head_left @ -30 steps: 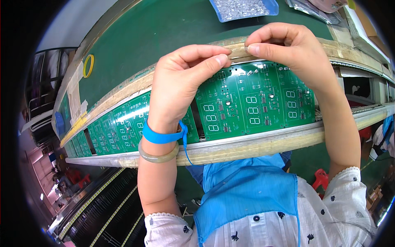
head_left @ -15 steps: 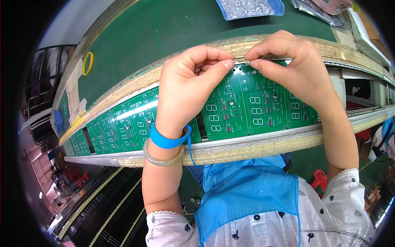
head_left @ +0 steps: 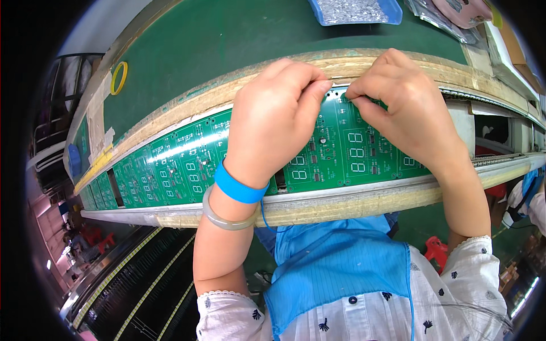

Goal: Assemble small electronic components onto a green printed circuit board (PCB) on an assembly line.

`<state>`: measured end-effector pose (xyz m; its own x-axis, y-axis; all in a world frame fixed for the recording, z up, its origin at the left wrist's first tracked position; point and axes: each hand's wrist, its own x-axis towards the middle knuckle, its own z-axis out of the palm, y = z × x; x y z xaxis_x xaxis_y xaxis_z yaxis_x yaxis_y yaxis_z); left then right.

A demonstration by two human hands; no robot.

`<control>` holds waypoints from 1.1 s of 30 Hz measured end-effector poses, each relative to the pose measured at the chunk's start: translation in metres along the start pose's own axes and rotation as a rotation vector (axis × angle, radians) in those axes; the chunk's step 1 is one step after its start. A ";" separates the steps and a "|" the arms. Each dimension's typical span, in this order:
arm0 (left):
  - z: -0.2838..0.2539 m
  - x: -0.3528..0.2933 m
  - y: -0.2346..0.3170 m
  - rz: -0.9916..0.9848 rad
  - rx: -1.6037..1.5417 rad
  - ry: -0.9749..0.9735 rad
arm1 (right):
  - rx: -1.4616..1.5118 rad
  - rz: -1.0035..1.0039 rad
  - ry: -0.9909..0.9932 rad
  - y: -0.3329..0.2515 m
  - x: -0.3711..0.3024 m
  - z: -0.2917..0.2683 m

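A row of green circuit boards (head_left: 333, 156) with white digit outlines lies in a long metal-edged track before me. My left hand (head_left: 276, 116) is over the row, thumb and forefinger pinched near the far edge of one board. At that same edge, slightly to the right, the fingertips of my right hand (head_left: 406, 108) are pressed together, close against the board's row of holes. Whatever either pinch holds is too small or hidden to make out. Around my left wrist are a blue wrist strap (head_left: 242, 184) with a cord and a pale bangle (head_left: 227, 219).
Beyond the wooden rail (head_left: 193, 113) stretches a green work surface (head_left: 227, 40). A blue tray (head_left: 396, 12) of small clear parts stands on it, with plastic bags (head_left: 441, 21) to the right. A yellow ring (head_left: 119, 78) lies far left. A red stool (head_left: 437, 253) is below.
My fingertips have drawn slightly apart, and the small thin piece seen between them earlier no longer shows. Both hands have come slightly lower, with the left turned more back-up.
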<state>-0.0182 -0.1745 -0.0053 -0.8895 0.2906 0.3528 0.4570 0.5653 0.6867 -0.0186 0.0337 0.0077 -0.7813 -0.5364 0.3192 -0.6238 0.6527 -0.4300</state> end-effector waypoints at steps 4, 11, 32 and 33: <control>0.002 -0.001 -0.002 0.087 0.138 -0.007 | -0.071 -0.011 0.017 -0.005 0.000 0.002; 0.003 -0.003 -0.005 0.150 0.162 0.047 | -0.177 -0.029 -0.016 -0.012 0.003 0.001; 0.004 -0.001 -0.003 0.088 0.167 0.024 | -0.289 -0.059 -0.071 -0.015 0.009 0.001; 0.004 -0.001 -0.003 0.067 0.130 0.028 | -0.289 -0.059 -0.070 -0.013 0.009 0.000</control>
<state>-0.0183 -0.1734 -0.0105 -0.8560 0.3104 0.4134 0.5096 0.6411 0.5738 -0.0173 0.0203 0.0159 -0.7467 -0.6066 0.2731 -0.6560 0.7395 -0.1511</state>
